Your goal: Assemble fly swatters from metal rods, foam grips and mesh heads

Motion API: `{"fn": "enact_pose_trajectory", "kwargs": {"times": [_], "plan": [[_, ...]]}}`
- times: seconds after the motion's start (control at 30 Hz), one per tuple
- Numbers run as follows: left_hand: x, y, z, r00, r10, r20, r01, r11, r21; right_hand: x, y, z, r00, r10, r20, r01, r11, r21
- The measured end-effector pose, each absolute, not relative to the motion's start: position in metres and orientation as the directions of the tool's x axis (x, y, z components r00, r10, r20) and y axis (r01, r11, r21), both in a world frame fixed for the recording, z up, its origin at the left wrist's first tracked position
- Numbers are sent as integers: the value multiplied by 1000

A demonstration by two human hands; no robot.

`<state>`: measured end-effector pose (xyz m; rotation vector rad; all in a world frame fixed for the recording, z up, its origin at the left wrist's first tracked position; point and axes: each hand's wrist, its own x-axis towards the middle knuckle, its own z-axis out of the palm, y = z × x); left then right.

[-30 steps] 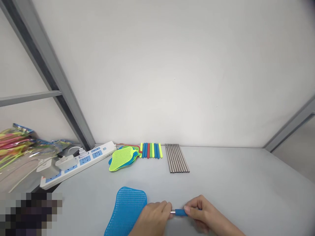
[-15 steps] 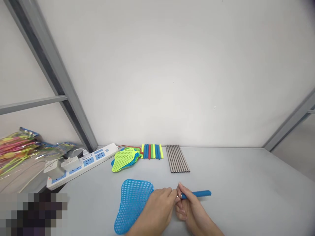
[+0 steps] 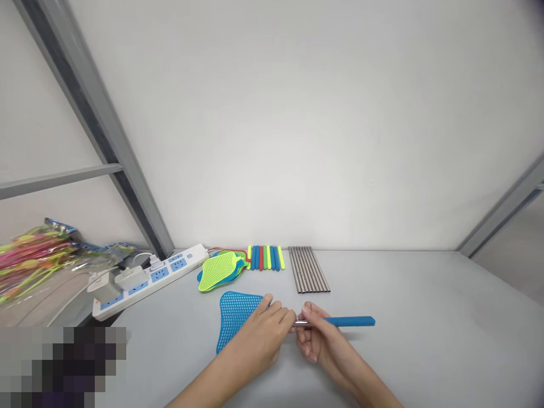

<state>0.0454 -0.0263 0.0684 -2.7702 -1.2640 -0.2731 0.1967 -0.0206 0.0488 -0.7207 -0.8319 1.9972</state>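
One metal rod (image 3: 301, 323) is pinched by the right hand (image 3: 325, 335) and enclosed by the left hand (image 3: 272, 328) — the blue mesh head (image 3: 234, 315) could be skewed by uneven pushing.

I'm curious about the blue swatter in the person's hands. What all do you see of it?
The swatter has a broad, curved blue head pierced by a grid of small holes, plastic by its look. It lies crosswise, head at the left. The left hand grips it beside the head, hiding the join. Between the hands, a short stretch of shiny, metal-looking rod shows. The right hand closes around the shaft, and a straight blue handle sticks out beyond it, nearly level.
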Motion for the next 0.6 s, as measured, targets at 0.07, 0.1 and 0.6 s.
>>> {"fn": "enact_pose_trajectory", "kwargs": {"times": [0.07,0.1,0.6], "plan": [[47,-28,72,656,732,186,747,-665,-17,191,-22,50,-462,869,-178,-467,-409,-784],[47,-29,74,654,734,185,748,-663,-14,190,-22,51,-453,873,-180,-447,-398,-801],[51,-66,121,756,615,226,623,-781,44,209,-56,97,-449,875,-181,-401,-378,-834]]}}
